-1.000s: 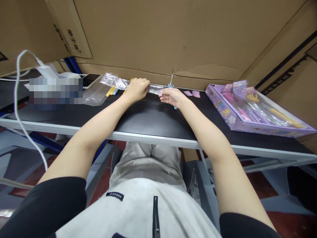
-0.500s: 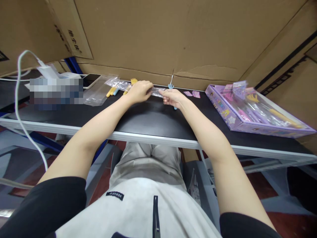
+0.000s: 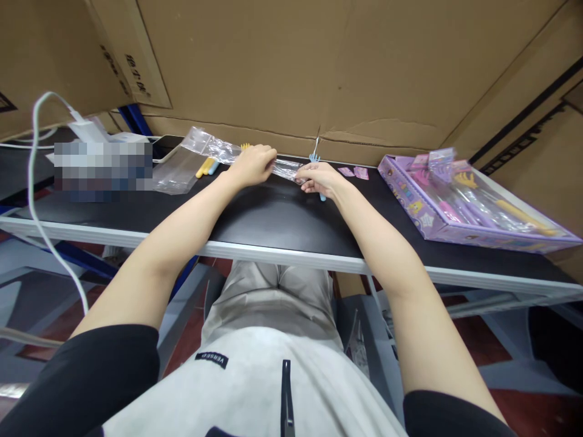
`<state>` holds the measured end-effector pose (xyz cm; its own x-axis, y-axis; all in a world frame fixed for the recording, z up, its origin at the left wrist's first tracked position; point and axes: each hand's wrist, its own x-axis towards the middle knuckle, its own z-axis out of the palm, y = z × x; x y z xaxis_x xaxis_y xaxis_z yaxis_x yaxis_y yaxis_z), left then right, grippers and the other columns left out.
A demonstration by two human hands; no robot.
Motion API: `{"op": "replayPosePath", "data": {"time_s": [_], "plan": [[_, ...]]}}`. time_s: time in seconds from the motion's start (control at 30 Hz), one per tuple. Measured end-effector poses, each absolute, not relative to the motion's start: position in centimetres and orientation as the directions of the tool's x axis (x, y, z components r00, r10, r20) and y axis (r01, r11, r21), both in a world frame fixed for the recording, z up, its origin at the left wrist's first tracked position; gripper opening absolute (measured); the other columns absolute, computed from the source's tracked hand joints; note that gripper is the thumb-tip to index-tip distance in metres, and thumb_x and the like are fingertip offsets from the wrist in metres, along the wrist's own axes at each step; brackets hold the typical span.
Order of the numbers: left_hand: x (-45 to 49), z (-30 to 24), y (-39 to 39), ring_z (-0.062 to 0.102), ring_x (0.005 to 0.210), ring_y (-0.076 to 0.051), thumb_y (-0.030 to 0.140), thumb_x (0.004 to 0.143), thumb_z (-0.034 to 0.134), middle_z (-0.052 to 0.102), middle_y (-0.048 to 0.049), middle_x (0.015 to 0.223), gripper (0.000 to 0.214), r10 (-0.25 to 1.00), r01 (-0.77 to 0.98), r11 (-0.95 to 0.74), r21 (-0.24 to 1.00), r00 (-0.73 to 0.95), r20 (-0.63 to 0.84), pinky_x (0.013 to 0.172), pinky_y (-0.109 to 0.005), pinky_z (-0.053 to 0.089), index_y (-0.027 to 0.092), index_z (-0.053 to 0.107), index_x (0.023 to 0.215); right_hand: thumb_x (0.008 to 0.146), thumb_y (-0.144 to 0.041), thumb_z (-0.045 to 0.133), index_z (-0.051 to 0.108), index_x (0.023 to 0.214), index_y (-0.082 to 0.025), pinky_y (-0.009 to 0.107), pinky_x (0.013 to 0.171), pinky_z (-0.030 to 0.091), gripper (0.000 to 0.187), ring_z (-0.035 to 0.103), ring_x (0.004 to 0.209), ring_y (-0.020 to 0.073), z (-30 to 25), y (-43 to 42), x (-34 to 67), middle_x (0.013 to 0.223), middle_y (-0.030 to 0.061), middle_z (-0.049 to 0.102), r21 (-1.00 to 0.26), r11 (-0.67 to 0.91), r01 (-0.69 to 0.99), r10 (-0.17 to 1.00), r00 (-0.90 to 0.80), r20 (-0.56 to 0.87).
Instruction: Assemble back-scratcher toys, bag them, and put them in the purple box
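Note:
A long, narrow clear plastic bag (image 3: 214, 147) stretches between my hands, just above the black tabletop. My left hand (image 3: 253, 165) is closed on its middle, and the bag's far end sticks out to the left. The fingertips of my right hand (image 3: 319, 179) pinch the bag's right end. Behind and partly under my right hand lies a light blue hand-shaped back scratcher (image 3: 314, 158), its blue handle end showing below my fingers. A yellow claw head (image 3: 245, 147) peeks out behind my left hand, the rest of it covered. Yellow and blue handles (image 3: 207, 166) lie to the left.
At the right stands a purple display box (image 3: 410, 203) with several bagged back scratchers. Small pink cards (image 3: 354, 172) lie near the cardboard wall (image 3: 291, 73). On the left are clear bags (image 3: 175, 173), a white charger with its cable (image 3: 33, 158) and a blurred-out area.
The bag's left end has risen and swung up to the left, so the bag slants more. My left hand has shifted slightly left; my right hand has barely moved.

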<state>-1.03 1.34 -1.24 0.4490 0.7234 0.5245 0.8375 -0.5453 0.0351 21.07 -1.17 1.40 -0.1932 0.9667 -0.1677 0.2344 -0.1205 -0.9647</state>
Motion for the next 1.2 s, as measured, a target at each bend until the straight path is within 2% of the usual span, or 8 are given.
{"op": "replayPosePath", "data": {"time_s": [0.17, 0.47, 0.6, 0.67, 0.73, 0.83, 1.0, 1.2], "plan": [[-1.9, -1.2, 1.8, 0.066, 0.103, -0.035, 0.017, 0.087, 0.054, 0.071, -0.0162, 0.097, 0.027, 0.75, 0.866, -0.5, 0.033, 0.413, 0.517, 0.094, -0.048, 0.05, 0.018, 0.074, 0.104, 0.085, 0.003, 0.075, 0.059, 0.088, -0.018, 0.019, 0.053, 0.051, 0.026, 0.063, 0.05, 0.0088, 1.8, -1.0, 21.5, 0.065, -0.0015, 0.069, -0.969, -0.12, 0.215, 0.977, -0.151, -0.154], [-2.7, -1.0, 1.7, 0.066, 0.1, -0.033, 0.023, 0.086, 0.056, 0.07, -0.0122, 0.089, 0.024, 0.754, 0.866, -0.495, 0.072, 0.386, 0.532, 0.092, -0.046, 0.051, 0.022, 0.076, 0.1, 0.082, 0.006, 0.073, 0.064, 0.09, -0.017, 0.019, 0.067, 0.053, 0.026, 0.066, 0.064, 0.0089, 1.7, -0.4, 22.0, 0.068, -0.0024, 0.068, -0.993, -0.026, 0.116, 0.975, -0.216, -0.051], [-3.0, -1.0, 1.9, 0.066, 0.1, -0.034, 0.021, 0.082, 0.057, 0.07, -0.0117, 0.086, 0.025, 0.772, 0.873, -0.481, 0.081, 0.379, 0.51, 0.093, -0.047, 0.051, 0.023, 0.076, 0.098, 0.08, -0.002, 0.08, 0.065, 0.092, -0.018, 0.026, 0.076, 0.058, 0.025, 0.069, 0.075, 0.0136, 1.4, 0.5, 22.7, 0.079, 0.0012, 0.071, -0.969, 0.061, 0.239, 0.986, -0.164, 0.022], [-3.2, -1.2, 2.2, 0.067, 0.1, -0.035, 0.02, 0.08, 0.058, 0.07, -0.0122, 0.086, 0.024, 0.786, 0.883, -0.463, 0.078, 0.369, 0.496, 0.093, -0.048, 0.051, 0.023, 0.075, 0.097, 0.08, -0.005, 0.08, 0.065, 0.091, -0.019, 0.033, 0.089, 0.06, 0.024, 0.072, 0.091, 0.0195, 1.1, 1.2, 23.4, 0.088, 0.0046, 0.071, -0.891, 0.144, 0.43, 0.989, -0.098, 0.112], [-3.5, -1.4, 2.5, 0.067, 0.101, -0.036, 0.02, 0.079, 0.059, 0.071, -0.0124, 0.088, 0.023, 0.8, 0.894, -0.442, 0.076, 0.355, 0.484, 0.094, -0.048, 0.052, 0.023, 0.075, 0.096, 0.079, -0.007, 0.082, 0.064, 0.088, -0.019, 0.041, 0.103, 0.058, 0.023, 0.071, 0.112, 0.0272, 0.7, 1.9, 24.1, 0.095, 0.0088, 0.071, -0.728, 0.201, 0.656, 0.976, -0.07, 0.207], [-3.6, -1.6, 2.7, 0.067, 0.105, -0.037, 0.018, 0.078, 0.06, 0.072, -0.0138, 0.094, 0.025, 0.835, 0.919, -0.391, 0.06, 0.326, 0.444, 0.096, -0.05, 0.052, 0.022, 0.075, 0.098, 0.077, -0.014, 0.087, 0.066, 0.083, -0.019, 0.047, 0.112, 0.054, 0.022, 0.068, 0.124, 0.0353, 0.1, 2.7, 24.8, 0.095, 0.0126, 0.071, -0.474, 0.187, 0.86, 0.976, -0.108, 0.189], [-4.0, -1.5, 2.6, 0.067, 0.111, -0.04, 0.016, 0.077, 0.064, 0.073, -0.016, 0.104, 0.028, 0.876, 0.936, -0.344, 0.075, 0.291, 0.385, 0.1, -0.051, 0.051, 0.02, 0.075, 0.102, 0.082, -0.013, 0.081, 0.071, 0.082, -0.016, 0.049, 0.105, 0.058, 0.01, 0.074, 0.117, 0.0391, 0.1, 3.0, 25.5, 0.089, 0.0183, 0.074, -0.279, 0.092, 0.956, 0.994, -0.073, 0.076], [-4.8, -1.7, 3.2, 0.064, 0.113, -0.037, 0.016, 0.078, 0.065, 0.07, -0.0138, 0.102, 0.027, 0.845, 0.916, -0.396, 0.071, 0.333, 0.418, 0.101, -0.049, 0.051, 0.021, 0.075, 0.102, 0.079, -0.004, 0.079, 0.077, 0.093, -0.009, 0.05, 0.107, 0.057, 0.016, 0.073, 0.122, 0.0419, 0.7, 2.8, 26.5, 0.103, 0.0254, 0.077, -0.275, 0.033, 0.961, 0.997, -0.014, 0.07]]}}
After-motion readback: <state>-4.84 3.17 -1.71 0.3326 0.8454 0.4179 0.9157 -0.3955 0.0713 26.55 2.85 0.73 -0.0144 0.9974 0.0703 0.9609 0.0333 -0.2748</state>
